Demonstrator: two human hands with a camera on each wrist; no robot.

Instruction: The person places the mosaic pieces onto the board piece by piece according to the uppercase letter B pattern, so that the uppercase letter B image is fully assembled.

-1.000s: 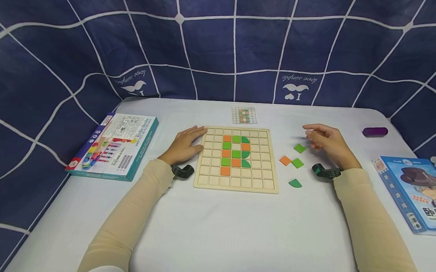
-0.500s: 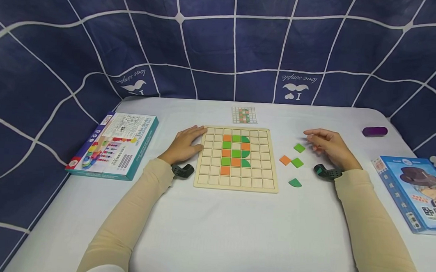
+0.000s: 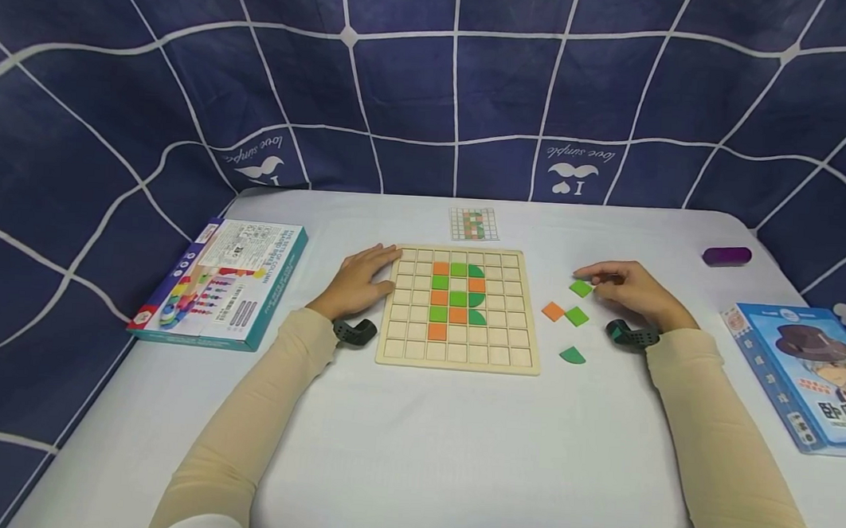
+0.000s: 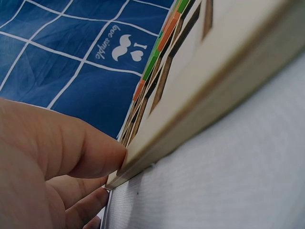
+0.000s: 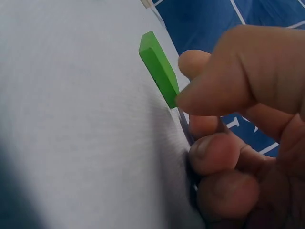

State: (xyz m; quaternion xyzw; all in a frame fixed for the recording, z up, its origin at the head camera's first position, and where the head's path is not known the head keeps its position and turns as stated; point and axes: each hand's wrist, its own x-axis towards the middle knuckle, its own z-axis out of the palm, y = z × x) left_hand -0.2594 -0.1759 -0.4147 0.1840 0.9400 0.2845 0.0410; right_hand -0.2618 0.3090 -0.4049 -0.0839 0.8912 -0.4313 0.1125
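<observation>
My left hand rests at the left edge of the wooden grid board, its fingers fairly straight. In the left wrist view the thumb touches the board's side. Orange, light green and dark green tiles fill several squares of the board. My right hand hovers at a loose green square tile, index finger above its far side and thumb at its near edge. Seen from the right wrist, the green tile lies on the cloth beside the thumb tip; no firm pinch shows.
Loose near the right hand are an orange tile, another green tile and a dark green quarter-round tile. A pattern card lies behind the board. Boxes stand left and right; a purple case sits back right.
My right hand has come down and left, from above and right of the upper green tile to right at it. The left hand and the board have stayed put.
</observation>
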